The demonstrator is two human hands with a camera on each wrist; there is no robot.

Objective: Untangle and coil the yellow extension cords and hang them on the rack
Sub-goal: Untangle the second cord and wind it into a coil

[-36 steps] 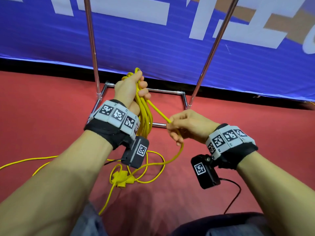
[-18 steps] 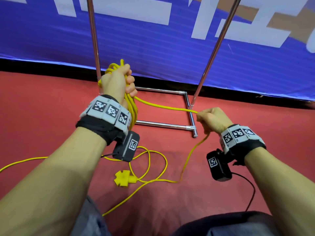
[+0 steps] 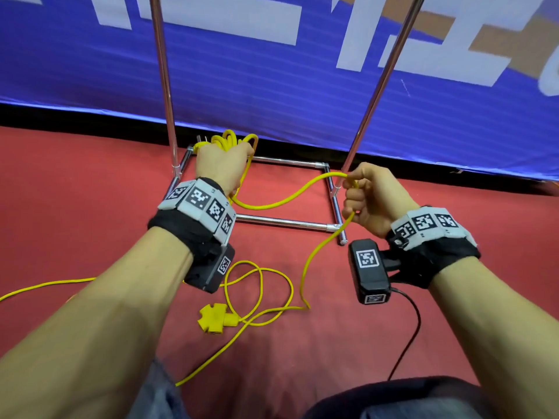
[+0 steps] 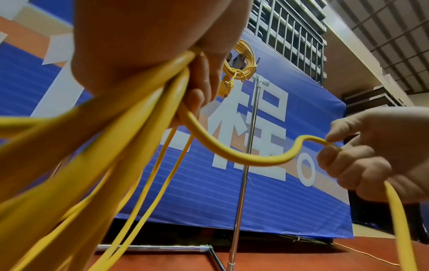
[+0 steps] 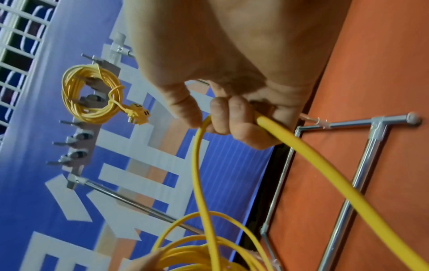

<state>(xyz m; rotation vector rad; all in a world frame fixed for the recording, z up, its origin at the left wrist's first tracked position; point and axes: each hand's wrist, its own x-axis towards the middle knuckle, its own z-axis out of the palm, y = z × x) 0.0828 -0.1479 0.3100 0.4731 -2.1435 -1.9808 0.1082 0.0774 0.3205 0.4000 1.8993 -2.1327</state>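
Note:
My left hand [image 3: 222, 160] grips a bundle of yellow cord loops [image 3: 230, 140] above the rack's base; the loops hang down past the wrist [image 4: 111, 165]. A slack span of the same yellow cord [image 3: 281, 201] sags across to my right hand [image 3: 367, 195], whose fingers [image 5: 228, 117] curl round it. From there the cord drops to the floor, loops loosely and ends in a yellow multi-outlet head [image 3: 215, 318]. Another coiled yellow cord [image 5: 90, 95] hangs on a hook of the rack's top bar [image 5: 81, 139].
The chrome rack has two upright poles [image 3: 165, 83] and a rectangular floor frame [image 3: 284, 222] on red carpet. A blue banner [image 3: 272, 71] stands behind it. More yellow cord [image 3: 42, 287] trails off left. A black cable [image 3: 408, 337] runs from the right wrist camera.
My right hand has pulled away to the right and then come slightly back, so the cord span now sags. My left hand has moved left and farther forward with the loops.

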